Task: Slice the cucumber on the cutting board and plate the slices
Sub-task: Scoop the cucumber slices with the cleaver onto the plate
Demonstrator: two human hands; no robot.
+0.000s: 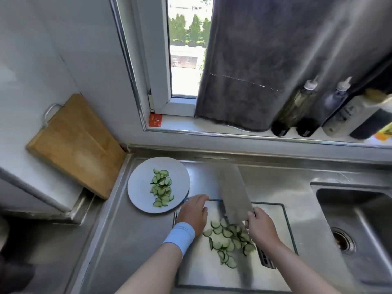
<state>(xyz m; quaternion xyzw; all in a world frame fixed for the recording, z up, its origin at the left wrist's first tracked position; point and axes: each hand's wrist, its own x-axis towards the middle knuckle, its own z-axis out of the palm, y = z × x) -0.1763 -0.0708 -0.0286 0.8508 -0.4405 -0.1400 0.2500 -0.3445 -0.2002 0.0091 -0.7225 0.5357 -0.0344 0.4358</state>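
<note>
Two heaps of thin half-moon cucumber slices [228, 240]: one on the flat steel cutting board [203, 270], one on the round pale plate [139, 187] just left of it. Right hand [263, 228] grips broad steel knife [233, 194], blade tilted over board. Left hand [192, 213] flat on board's far-left corner, fingers relaxed. Bottles [292, 111] behind board: labels unreadable.

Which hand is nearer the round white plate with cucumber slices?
Left. The left hand lies just beside the round white plate, at its right rim; the right hand, gripping the steel cleaver, is farther right.
</note>
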